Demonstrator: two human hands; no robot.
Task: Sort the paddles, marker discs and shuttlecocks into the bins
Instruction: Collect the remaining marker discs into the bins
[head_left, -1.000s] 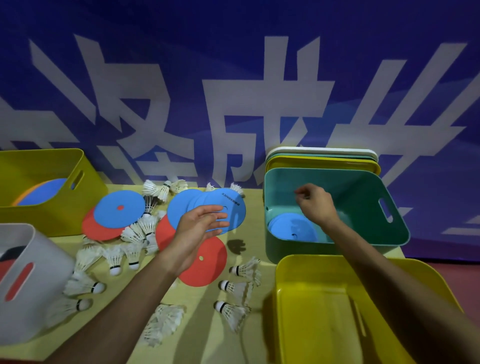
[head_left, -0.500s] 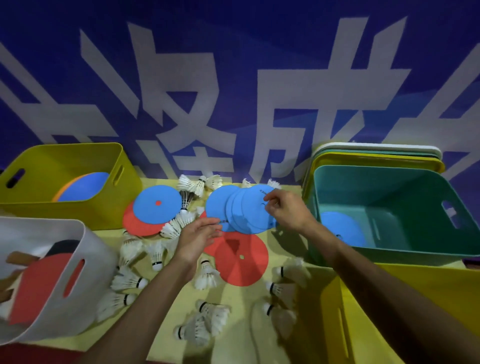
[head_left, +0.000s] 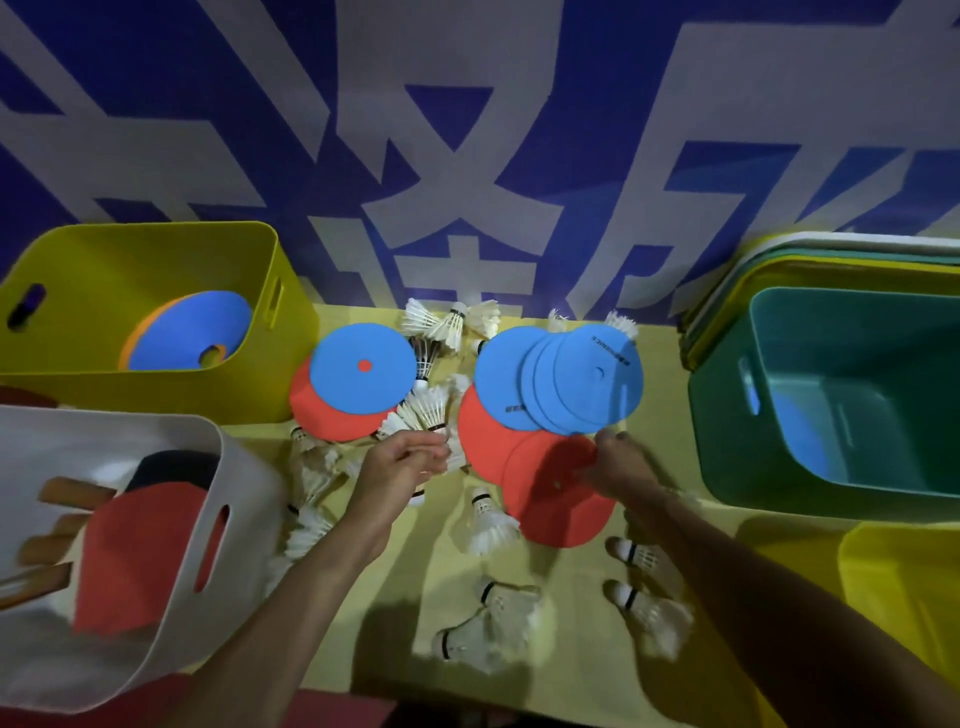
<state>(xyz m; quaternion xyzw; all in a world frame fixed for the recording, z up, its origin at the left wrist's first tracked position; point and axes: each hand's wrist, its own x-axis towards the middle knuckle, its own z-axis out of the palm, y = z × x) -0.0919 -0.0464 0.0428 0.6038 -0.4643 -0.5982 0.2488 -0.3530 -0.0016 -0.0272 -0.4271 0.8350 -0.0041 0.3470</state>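
Sorting partly done: most discs and all visible shuttlecocks remain loose.

Paddles (head_left: 140, 540) fill the white bin (head_left: 171, 618) at lower left; a few discs lie in the yellow bin (head_left: 156, 384) and teal bin (head_left: 727, 415). On the bench (head_left: 571, 582), the right hand (head_left: 618, 462) touches a red disc (head_left: 561, 499), grip unclear; the left hand (head_left: 400, 467) pinches shuttlecocks (head_left: 426, 410) at centre.

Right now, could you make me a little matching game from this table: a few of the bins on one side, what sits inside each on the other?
Bins:
1. white bin
2. yellow bin
3. green bin

Contents:
A. one blue disc, otherwise bare
B. red paddles with wooden handles
C. blue disc lying on an orange one

Pairs: 1-B, 2-C, 3-A
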